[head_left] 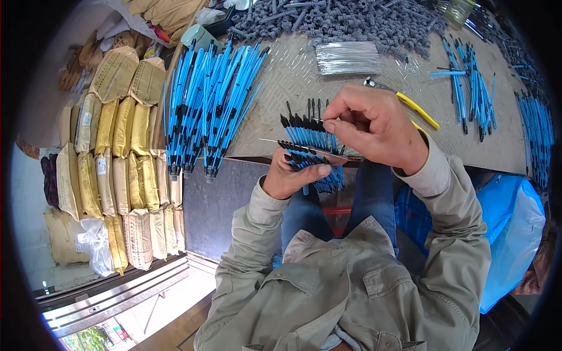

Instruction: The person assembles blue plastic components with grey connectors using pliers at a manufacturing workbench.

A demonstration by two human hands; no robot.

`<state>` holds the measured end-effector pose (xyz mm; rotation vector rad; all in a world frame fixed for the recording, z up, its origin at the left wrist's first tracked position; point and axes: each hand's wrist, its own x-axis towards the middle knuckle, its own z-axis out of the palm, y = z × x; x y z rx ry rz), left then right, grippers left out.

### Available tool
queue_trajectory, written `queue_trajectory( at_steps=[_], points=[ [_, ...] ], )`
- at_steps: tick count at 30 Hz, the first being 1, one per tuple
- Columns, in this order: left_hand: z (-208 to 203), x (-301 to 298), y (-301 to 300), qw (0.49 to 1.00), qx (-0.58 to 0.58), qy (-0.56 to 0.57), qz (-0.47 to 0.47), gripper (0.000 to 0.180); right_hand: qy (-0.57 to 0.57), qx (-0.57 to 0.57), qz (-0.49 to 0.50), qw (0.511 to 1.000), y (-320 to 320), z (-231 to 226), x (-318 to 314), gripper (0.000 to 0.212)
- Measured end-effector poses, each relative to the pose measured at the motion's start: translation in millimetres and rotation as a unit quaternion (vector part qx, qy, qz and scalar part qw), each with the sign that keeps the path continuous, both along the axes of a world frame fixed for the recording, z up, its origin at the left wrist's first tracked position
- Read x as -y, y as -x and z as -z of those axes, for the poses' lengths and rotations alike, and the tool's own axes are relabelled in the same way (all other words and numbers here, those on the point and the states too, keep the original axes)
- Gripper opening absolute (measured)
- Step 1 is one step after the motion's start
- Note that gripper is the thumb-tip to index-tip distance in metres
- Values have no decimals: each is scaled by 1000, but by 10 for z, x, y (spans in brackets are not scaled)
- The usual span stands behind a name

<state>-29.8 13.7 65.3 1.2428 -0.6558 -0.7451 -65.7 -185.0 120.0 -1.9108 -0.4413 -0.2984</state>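
Observation:
My left hand [280, 178] is closed round a row of slim blue sticks with black tips [321, 182], near the table's front edge. A thin metal wire [268, 140] runs across this row and sticks out to its left. Just beyond lies a second row of similar black-tipped blue sticks [304, 136]. Above the rows, my right hand [377, 126] pinches thumb against forefinger on a thin wire [317, 119] that reaches toward the black tips. Its far end is hard to make out among them.
Behind my right hand lie pliers with yellow handles [417, 110]. Farther back are a stack of straight wires [348, 58] and a heap of grey plastic parts [351, 26]. Bundled blue sticks [213, 99] lie at left, more sticks [477, 88] at right. Wrapped packages [120, 126] are stacked beyond the table's left side.

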Motion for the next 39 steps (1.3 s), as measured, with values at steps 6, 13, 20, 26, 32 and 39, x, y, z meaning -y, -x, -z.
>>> queue_trajectory(
  at_steps=[6,13,20,26,32,39],
  points=[
    [26,18,23,1000,-14,13,-6,27,-38,-57,0,998,-22,2,-61,12],
    [44,8,-7,999,36,13,20,22,-11,2,-30,999,-93,60,-47,16],
    [22,7,28,1000,19,-2,10,26,-2,-24,-23,999,-85,17,-102,14],
    [-5,11,50,1000,21,-12,1,28,71,8,-54,996,-132,-50,-53,12],
    [1,3,68,1000,13,-10,0,29,8,51,-61,997,-137,45,-104,11],
    [53,-15,63,1000,3,20,8,28,-8,26,-31,999,-104,24,-165,11]
  ],
)
